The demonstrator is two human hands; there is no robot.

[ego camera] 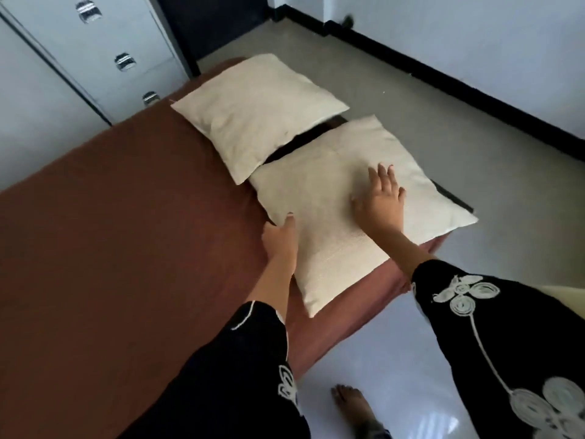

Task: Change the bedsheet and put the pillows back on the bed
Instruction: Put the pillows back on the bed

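1. Pressing flat on the near pillow (316,191) is the right hand (380,198), fingers spread and grasping nothing.
2. Left hand (278,239) touches that pillow's left edge. Gripping or not, I can't tell.
3. Both pillows line the brown bedsheet's (126,232) right edge, with the far pillow (253,112) at the far corner.

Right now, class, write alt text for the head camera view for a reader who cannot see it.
A person's right hand lies flat on the nearer cream fabric pillow while the left hand touches its edge. A second cream pillow lies beyond it on the brown bedsheet, near a grey drawer cabinet.
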